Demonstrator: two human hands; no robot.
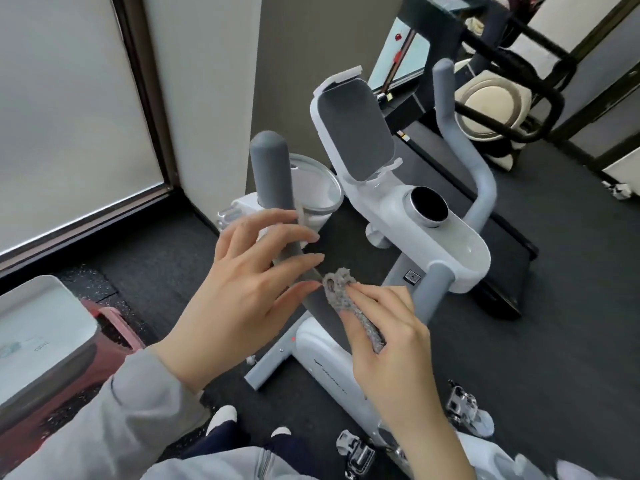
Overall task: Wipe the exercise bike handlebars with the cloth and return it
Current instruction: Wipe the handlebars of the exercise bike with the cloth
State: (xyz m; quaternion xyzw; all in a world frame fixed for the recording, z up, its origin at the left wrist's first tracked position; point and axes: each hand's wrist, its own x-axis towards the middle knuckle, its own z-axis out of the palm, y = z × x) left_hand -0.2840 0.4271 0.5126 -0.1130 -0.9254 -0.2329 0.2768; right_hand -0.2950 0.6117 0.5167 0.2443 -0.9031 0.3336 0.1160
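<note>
A white exercise bike (pixel 440 244) stands in front of me with grey handlebars. The left handlebar (pixel 272 168) rises at centre left, and the right handlebar (pixel 464 147) curves up at the right. My right hand (pixel 391 344) pinches a small grey fuzzy cloth (pixel 341 289) and presses it against the lower part of the left bar. My left hand (pixel 249 289) hovers over the same bar with fingers spread, fingertips near the cloth, holding nothing.
A tablet holder (pixel 356 129) and a round dial (pixel 429 206) sit on the bike's console. A treadmill (pixel 485 209) lies behind on the dark floor. A white box (pixel 38 323) and a pink object (pixel 114 327) are at lower left. Pedals (pixel 464 407) are below.
</note>
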